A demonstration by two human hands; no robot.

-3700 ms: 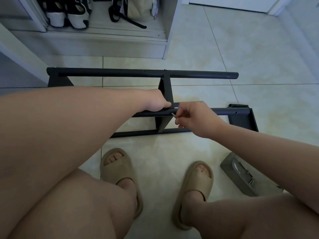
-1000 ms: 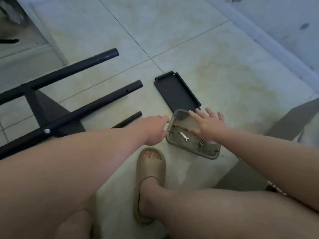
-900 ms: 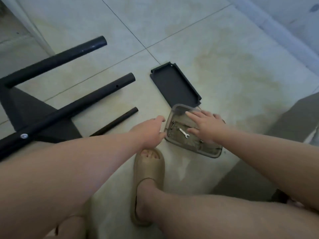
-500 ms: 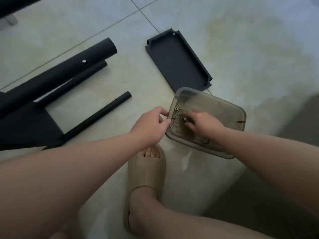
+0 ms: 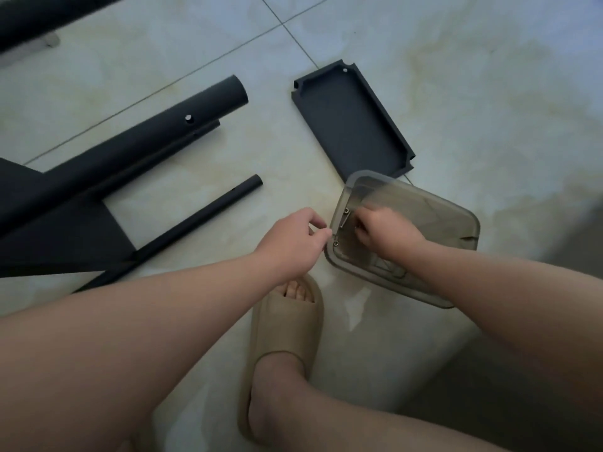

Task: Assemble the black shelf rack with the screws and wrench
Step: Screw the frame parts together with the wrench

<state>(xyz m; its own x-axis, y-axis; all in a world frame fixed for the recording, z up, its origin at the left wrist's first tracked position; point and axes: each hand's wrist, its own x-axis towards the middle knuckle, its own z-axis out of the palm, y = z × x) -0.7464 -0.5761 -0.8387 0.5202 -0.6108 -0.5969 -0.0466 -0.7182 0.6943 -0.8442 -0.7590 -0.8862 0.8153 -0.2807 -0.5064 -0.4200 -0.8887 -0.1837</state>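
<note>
A clear brownish plastic container point(image 5: 456, 230) lies on the tiled floor. My left hand point(image 5: 293, 244) pinches its left rim. My right hand point(image 5: 383, 231) is inside it, fingers curled down on its floor; what they hold is hidden. A long screw point(image 5: 345, 217) and a small one point(image 5: 336, 244) lie in the container beside my right hand. The wrench is out of sight. The part-built black rack lies to the left: a thick tube point(image 5: 146, 135) with a screw head in it, a flat side panel point(image 5: 58, 236) and a thin rod point(image 5: 202, 220).
A loose black end panel point(image 5: 352, 122) lies just beyond the container, touching its far corner. My foot in a beige slipper point(image 5: 287, 324) is right under my left hand. Another black tube point(image 5: 49, 14) crosses the top left corner. Pale floor tiles spread to the right.
I have turned from the rack to the container. My left hand took its rim, and my right hand went from spread flat over the wrench to curled inside the container.
</note>
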